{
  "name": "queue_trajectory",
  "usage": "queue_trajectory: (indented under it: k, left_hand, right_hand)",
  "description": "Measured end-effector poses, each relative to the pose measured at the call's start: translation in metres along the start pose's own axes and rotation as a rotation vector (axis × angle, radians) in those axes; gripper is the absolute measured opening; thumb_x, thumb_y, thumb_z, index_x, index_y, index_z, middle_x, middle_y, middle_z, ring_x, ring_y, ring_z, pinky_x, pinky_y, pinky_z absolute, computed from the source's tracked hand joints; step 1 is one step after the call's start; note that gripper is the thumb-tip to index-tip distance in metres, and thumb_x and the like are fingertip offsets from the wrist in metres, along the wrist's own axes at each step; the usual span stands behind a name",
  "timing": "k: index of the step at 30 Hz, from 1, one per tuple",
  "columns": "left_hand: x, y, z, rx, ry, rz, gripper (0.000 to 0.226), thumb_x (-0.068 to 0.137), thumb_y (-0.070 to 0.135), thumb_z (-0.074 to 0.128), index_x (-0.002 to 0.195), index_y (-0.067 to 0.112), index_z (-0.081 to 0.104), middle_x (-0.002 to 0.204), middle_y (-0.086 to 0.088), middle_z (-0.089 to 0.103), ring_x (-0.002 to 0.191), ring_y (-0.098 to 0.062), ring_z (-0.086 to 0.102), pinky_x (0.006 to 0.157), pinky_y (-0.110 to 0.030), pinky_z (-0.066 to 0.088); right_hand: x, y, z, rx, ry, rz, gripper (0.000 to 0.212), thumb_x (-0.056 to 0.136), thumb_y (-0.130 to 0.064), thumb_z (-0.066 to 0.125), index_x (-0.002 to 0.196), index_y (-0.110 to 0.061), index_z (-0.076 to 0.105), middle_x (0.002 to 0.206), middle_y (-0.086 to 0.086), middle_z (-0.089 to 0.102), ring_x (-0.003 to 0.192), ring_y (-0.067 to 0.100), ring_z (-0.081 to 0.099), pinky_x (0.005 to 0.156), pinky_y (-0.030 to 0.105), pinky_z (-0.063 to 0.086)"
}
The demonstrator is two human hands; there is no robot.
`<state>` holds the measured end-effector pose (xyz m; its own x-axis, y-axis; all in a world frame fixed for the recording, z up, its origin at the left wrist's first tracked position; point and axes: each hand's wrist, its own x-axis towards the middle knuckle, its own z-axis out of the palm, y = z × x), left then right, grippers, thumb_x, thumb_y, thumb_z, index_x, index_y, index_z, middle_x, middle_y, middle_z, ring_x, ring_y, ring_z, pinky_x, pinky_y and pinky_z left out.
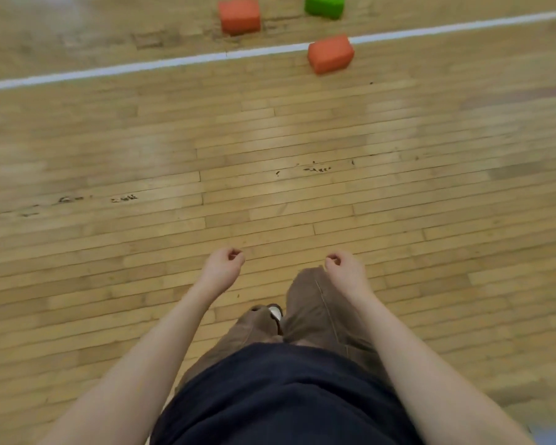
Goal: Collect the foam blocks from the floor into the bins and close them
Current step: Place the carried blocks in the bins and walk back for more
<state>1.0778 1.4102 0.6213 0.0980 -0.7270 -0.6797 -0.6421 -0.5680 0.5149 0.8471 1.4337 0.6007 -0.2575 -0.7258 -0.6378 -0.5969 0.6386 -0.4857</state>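
Three foam blocks lie on the wooden floor far ahead. One orange-red block point(330, 54) sits on the white line. Beyond the line rest a second orange-red block point(239, 16) and a green block point(325, 5), cut off by the top edge. My left hand point(223, 267) and my right hand point(344, 268) hang in front of my body, well short of the blocks, fingers loosely curled, holding nothing. No bin is in view.
A white painted line point(142, 66) crosses the wood floor point(270, 155) from left to upper right. My brown trouser legs point(312, 303) and one shoe tip point(275, 311) show below the hands. Small dark scuffs mark the boards.
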Motion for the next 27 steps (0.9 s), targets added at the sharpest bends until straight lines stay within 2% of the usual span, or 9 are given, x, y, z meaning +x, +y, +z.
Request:
queue_trajectory:
  k: [3,4,7,10,14,19,23,25,27]
  left_hand:
    - [0.050,0.053,-0.009,0.046,-0.014,0.064,0.030,0.097,0.024,0.045,0.119,0.009,0.059,0.111,-0.007,0.062,0.097,-0.019,0.054,0.080,-0.025,0.038]
    - [0.069,0.071,-0.012,0.061,-0.015,0.080,0.030,0.097,0.023,0.045,0.119,0.009,0.059,0.112,-0.006,0.061,0.100,-0.020,0.054,0.081,-0.025,0.037]
    - [0.132,0.127,-0.027,0.082,-0.022,0.104,0.029,0.096,0.022,0.046,0.117,0.008,0.060,0.113,-0.006,0.062,0.103,-0.019,0.054,0.084,-0.024,0.037]
    - [0.182,0.173,-0.053,0.063,-0.020,0.075,0.029,0.097,0.022,0.046,0.119,0.008,0.059,0.112,-0.009,0.063,0.101,-0.020,0.055,0.083,-0.026,0.040]
    - [0.235,0.215,-0.103,0.005,0.014,0.003,0.029,0.098,0.023,0.044,0.121,0.012,0.057,0.111,-0.006,0.061,0.098,-0.017,0.055,0.081,-0.026,0.041]
    - [0.287,0.217,-0.164,-0.176,0.116,-0.198,0.032,0.098,0.022,0.045,0.125,0.008,0.055,0.117,-0.010,0.060,0.101,-0.021,0.055,0.089,-0.033,0.045]
    - [0.340,0.212,-0.212,-0.332,0.207,-0.344,0.034,0.098,0.024,0.044,0.126,0.006,0.053,0.118,-0.010,0.059,0.104,-0.022,0.054,0.089,-0.034,0.044]
    - [0.378,0.216,-0.241,-0.382,0.242,-0.363,0.031,0.098,0.024,0.043,0.121,0.008,0.055,0.111,-0.008,0.060,0.101,-0.022,0.055,0.086,-0.034,0.043]
    - [0.420,0.223,-0.278,-0.415,0.267,-0.359,0.033,0.098,0.025,0.043,0.123,0.007,0.055,0.113,-0.009,0.060,0.103,-0.023,0.055,0.088,-0.033,0.043]
  right_hand:
    - [0.042,-0.011,-0.018,0.091,0.060,0.126,0.027,0.097,-0.024,0.044,0.118,-0.013,0.057,0.102,0.001,0.061,0.080,0.007,0.052,0.071,0.025,0.042]
    - [0.059,-0.018,-0.025,0.120,0.066,0.155,0.029,0.097,-0.024,0.044,0.121,-0.012,0.057,0.104,0.001,0.061,0.082,0.007,0.052,0.072,0.024,0.041]
    - [0.123,-0.048,-0.052,0.186,0.089,0.199,0.035,0.097,-0.022,0.044,0.128,-0.008,0.054,0.121,0.007,0.060,0.107,0.020,0.055,0.085,0.028,0.041]
    - [0.190,-0.093,-0.083,0.159,0.091,0.201,0.036,0.097,-0.022,0.044,0.128,-0.007,0.054,0.123,0.008,0.059,0.111,0.024,0.055,0.089,0.031,0.043]
    - [0.268,-0.181,-0.118,0.066,0.012,0.090,0.036,0.097,-0.023,0.042,0.127,-0.008,0.056,0.122,0.007,0.060,0.106,0.023,0.056,0.078,0.026,0.038]
    - [0.352,-0.310,-0.132,-0.130,-0.092,-0.153,0.031,0.095,-0.022,0.042,0.117,-0.011,0.060,0.104,0.002,0.063,0.081,0.014,0.052,0.071,0.029,0.044]
    - [0.418,-0.419,-0.117,-0.247,-0.164,-0.309,0.032,0.095,-0.021,0.042,0.118,-0.010,0.061,0.110,0.007,0.065,0.096,0.021,0.058,0.076,0.028,0.045]
    - [0.451,-0.474,-0.103,-0.276,-0.179,-0.360,0.032,0.095,-0.020,0.043,0.119,-0.009,0.061,0.112,0.008,0.064,0.098,0.021,0.056,0.076,0.025,0.039]
    - [0.482,-0.528,-0.088,-0.294,-0.192,-0.385,0.031,0.095,-0.019,0.043,0.117,-0.008,0.062,0.113,0.009,0.064,0.100,0.023,0.056,0.076,0.025,0.037]
